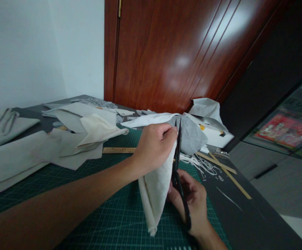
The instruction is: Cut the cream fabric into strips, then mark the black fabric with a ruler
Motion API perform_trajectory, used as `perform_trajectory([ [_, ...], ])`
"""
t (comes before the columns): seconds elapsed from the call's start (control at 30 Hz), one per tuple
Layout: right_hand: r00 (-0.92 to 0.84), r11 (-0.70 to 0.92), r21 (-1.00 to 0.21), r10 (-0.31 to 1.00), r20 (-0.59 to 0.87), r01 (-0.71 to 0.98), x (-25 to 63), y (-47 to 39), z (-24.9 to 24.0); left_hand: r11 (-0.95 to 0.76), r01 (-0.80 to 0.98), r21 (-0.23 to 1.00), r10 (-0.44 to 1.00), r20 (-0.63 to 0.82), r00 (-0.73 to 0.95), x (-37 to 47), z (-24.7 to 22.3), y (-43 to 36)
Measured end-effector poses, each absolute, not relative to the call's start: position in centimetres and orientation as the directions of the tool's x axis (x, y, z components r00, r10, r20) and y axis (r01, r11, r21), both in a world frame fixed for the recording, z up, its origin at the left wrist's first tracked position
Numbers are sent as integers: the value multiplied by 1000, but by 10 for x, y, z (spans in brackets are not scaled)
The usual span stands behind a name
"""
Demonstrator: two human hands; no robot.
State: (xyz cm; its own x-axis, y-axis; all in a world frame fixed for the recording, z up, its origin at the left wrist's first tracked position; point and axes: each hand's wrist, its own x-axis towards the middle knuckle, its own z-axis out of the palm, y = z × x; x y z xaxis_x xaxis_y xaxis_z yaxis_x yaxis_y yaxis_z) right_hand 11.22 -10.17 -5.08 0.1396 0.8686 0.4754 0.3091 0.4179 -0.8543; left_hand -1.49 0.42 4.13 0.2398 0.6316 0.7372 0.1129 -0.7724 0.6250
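A folded piece of cream fabric (158, 190) hangs down over the cutting mat, its upper edge pinched in my left hand (152, 147). My right hand (193, 198) grips a pair of black scissors (176, 163) by the handles, with the blades pointing up and slightly apart. The blades stand along the right edge of the fabric, close to my left fingertips. Whether the fabric lies between the blades I cannot tell. My right fingertips reach close to the fabric's right side, partly hidden behind the scissors.
The green cutting mat (109, 215) lies on a dark table. Several pale cloth pieces (70, 139) are heaped at left, near a wooden ruler (118, 150). At right are grey cloth (192, 133), a white box (219, 139), white cords (203, 165) and wooden strips (231, 177).
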Motion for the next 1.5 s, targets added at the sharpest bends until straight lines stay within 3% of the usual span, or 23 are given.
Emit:
perform_trajectory([
  [0.53,127,426,-848,867,483,316,114,-103,-55,-772,114,625,629,728,272,-14,40,3],
  [1.03,98,432,-786,848,521,443,112,-105,-45,-775,102,624,626,733,266,-14,41,3],
  [1.5,140,356,-801,871,471,481,115,-105,-52,-756,121,644,650,715,257,-14,39,2],
])
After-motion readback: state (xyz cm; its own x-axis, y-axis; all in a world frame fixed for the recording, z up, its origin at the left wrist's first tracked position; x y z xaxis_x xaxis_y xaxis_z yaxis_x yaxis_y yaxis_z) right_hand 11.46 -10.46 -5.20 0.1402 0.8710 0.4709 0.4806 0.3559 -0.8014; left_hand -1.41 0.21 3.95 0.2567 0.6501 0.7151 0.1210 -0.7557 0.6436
